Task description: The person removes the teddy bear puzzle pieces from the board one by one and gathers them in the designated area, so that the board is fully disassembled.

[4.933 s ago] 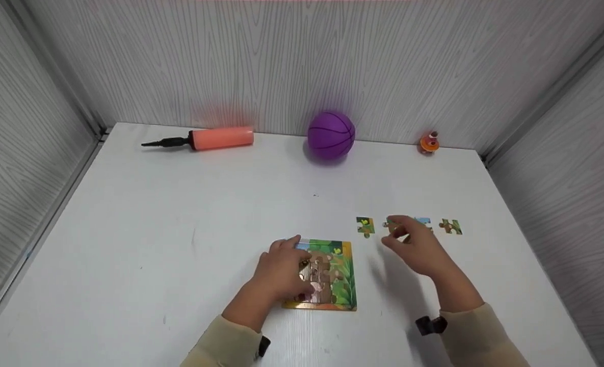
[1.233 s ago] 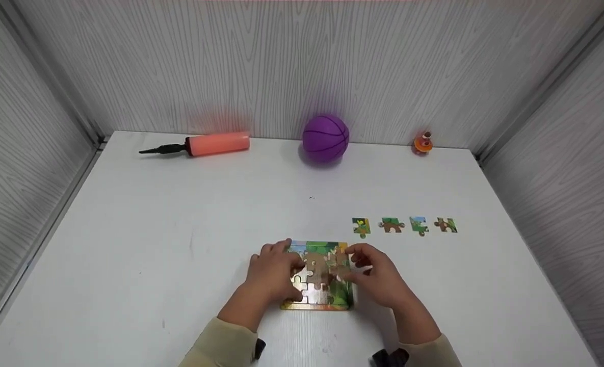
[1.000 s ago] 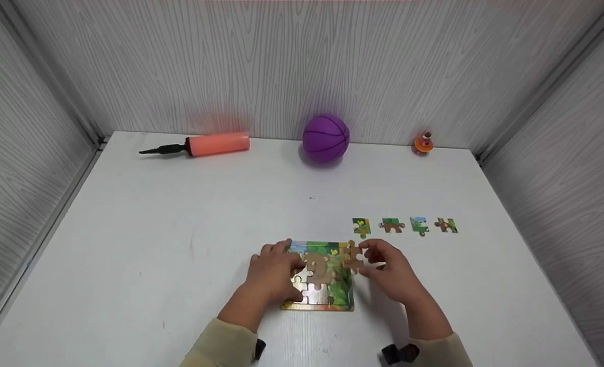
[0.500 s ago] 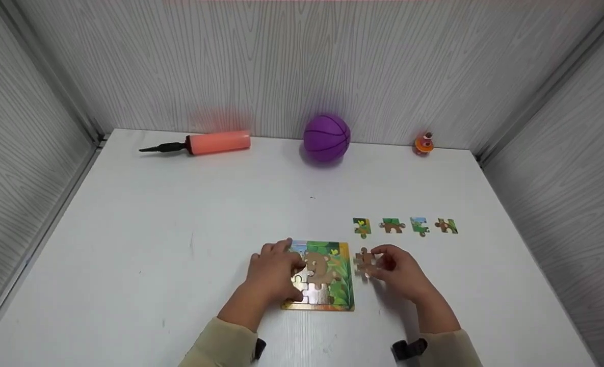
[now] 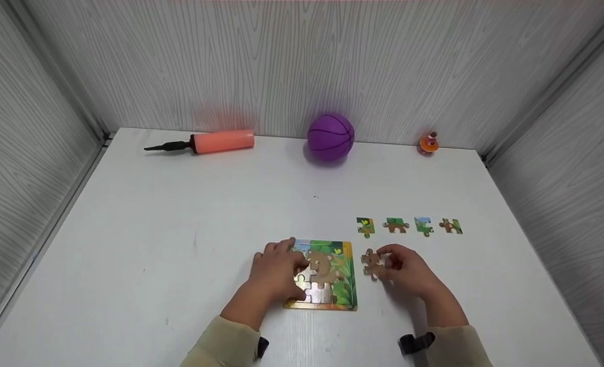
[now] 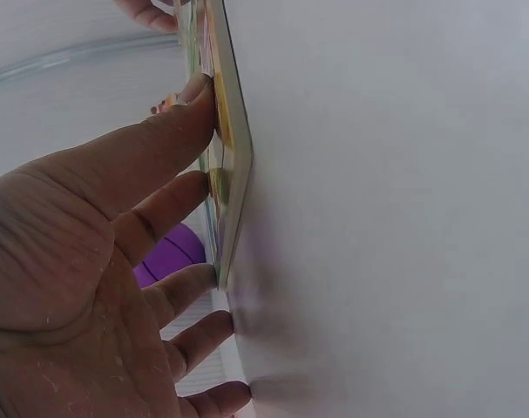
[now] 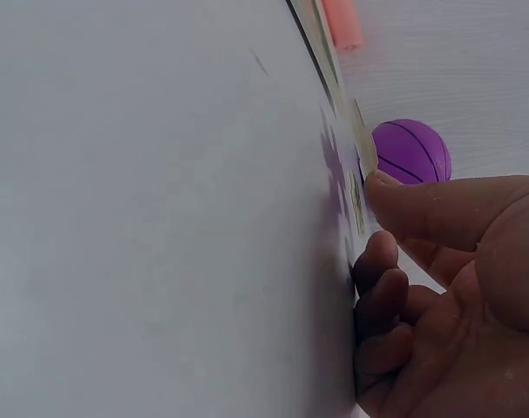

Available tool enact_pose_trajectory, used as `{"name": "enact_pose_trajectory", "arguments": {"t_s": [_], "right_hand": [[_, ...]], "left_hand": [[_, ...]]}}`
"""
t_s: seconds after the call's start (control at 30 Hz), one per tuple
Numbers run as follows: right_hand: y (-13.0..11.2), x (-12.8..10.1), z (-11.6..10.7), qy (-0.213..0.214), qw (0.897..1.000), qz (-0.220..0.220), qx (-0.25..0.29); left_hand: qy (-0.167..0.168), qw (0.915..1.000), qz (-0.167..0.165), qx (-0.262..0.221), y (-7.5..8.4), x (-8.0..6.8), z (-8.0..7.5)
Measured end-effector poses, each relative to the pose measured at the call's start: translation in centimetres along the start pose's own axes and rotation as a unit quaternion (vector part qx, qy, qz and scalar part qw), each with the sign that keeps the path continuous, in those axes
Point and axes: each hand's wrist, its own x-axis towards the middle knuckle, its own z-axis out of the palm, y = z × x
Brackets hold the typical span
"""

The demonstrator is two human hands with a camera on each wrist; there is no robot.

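1. Jigsaw puzzle board (image 5: 332, 285), square, flat on the white worktop (image 5: 179, 204), near side, centre. Printed artwork: brown bear, green foliage, small yellow bird at the upper right corner, orange-yellow border. Cut lines between fitted pieces visible in the lower part; left part covered by a hand.
2. Left hand (image 5: 276, 272). Fingers (image 6: 166, 216) spread wide; thumb and index finger rest on the board's face, the outer fingers reach past its edge.
3. Right hand (image 5: 409, 270). Fingers narrow, thumb and index pinching one brown piece.
4. Brown jigsaw piece (image 5: 372, 263), in the right hand, just beside the board's right edge and apart from it.
5. Bird piece (image 5: 365, 227), yellow bird on green with orange edge; first from the left in a row of four beyond the held piece.
6. Brown-and-green piece (image 5: 396, 225), second in row.
7. Blue-and-green piece (image 5: 424, 226), third in row.
8. Bear-and-grass piece (image 5: 450, 226), fourth in row.
9. Hand air pump (image 5: 224, 141), orange barrel, black nozzle; lying at the far left.
10. Purple ball (image 5: 331, 137), black basketball seams; far edge, centre.
11. Toy figurine (image 5: 428, 144), orange ring round its body; far right.
12. Beige sleeves (image 5: 225, 339), one pair, with black wrist devices (image 5: 416, 343).
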Motion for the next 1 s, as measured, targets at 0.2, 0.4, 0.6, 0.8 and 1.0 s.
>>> {"name": "enact_pose_trajectory", "arguments": {"t_s": [0.2,0.4,0.6,0.8,1.0], "right_hand": [[0.0,0.3,-0.3,-0.001,1.0,-0.019,-0.007],[-0.1,0.5,-0.3,0.005,0.999,-0.032,-0.033],[-0.3,0.8,-0.1,0.013,0.998,-0.023,-0.05],[-0.5,0.9,-0.1,0.013,0.998,-0.017,-0.061],[-0.6,1.1,-0.3,-0.001,0.997,-0.012,-0.07]], "left_hand": [[-0.003,1.0,-0.007,0.0,0.1,-0.1,-0.1],[-0.005,1.0,-0.001,-0.003,0.2,0.0,-0.2],[-0.007,1.0,0.0,0.0,0.3,0.0,-0.2],[-0.004,1.0,0.003,0.001,0.2,-0.1,-0.3],[-0.005,1.0,0.002,-0.001,0.1,-0.1,-0.2]]}}
